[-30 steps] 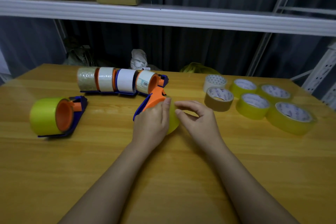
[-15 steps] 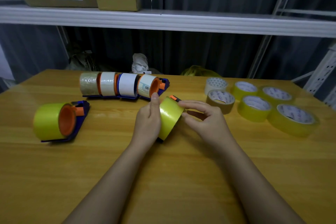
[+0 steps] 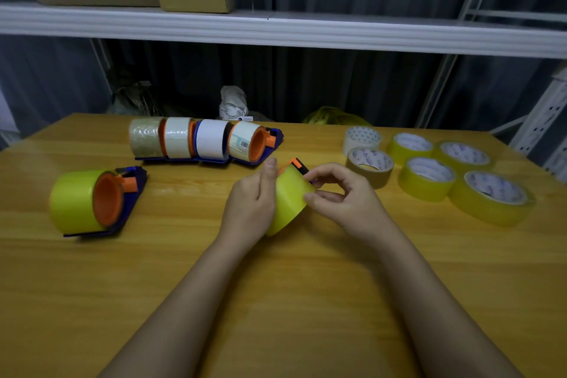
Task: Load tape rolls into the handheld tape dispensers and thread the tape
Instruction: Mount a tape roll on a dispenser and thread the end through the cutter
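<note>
Yellow tape roll (image 3: 288, 199): sits mid-table on its dispenser, unchanged from half a second ago, your left hand (image 3: 250, 204) clasping it at 9 o'clock. Your right hand (image 3: 340, 193), at 3 o'clock, has curled tighter; thumb and forefinger now pinch the roll's edge.

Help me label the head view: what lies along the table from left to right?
Loaded yellow dispenser → row of four loaded dispensers → left hand → held yellow roll → right hand → loose rolls.
</note>
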A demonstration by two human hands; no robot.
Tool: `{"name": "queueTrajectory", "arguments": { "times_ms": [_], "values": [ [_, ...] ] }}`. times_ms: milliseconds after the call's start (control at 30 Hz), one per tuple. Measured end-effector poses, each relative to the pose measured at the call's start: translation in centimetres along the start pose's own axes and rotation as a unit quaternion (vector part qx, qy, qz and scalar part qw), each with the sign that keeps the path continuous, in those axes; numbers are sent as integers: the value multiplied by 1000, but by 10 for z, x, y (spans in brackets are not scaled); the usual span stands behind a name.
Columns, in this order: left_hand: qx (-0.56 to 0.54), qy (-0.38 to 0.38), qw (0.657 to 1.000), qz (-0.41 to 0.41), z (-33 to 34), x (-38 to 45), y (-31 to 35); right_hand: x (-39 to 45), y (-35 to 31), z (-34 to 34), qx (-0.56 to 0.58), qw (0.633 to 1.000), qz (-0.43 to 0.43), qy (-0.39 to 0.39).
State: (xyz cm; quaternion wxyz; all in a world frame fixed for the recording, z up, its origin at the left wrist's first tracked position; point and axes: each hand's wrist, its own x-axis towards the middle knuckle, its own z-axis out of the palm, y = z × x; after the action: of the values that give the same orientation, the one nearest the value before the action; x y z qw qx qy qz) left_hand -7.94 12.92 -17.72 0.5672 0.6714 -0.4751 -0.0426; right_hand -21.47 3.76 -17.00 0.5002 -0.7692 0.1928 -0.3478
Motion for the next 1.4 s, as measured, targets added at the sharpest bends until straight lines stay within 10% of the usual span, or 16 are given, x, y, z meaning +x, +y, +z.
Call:
{"name": "queueTrajectory", "arguments": {
  "times_ms": [1400],
  "values": [
    [164,-40,983,72,-2,-6,-1,1,13,7,-73,996,-16,56]
  ]
}}
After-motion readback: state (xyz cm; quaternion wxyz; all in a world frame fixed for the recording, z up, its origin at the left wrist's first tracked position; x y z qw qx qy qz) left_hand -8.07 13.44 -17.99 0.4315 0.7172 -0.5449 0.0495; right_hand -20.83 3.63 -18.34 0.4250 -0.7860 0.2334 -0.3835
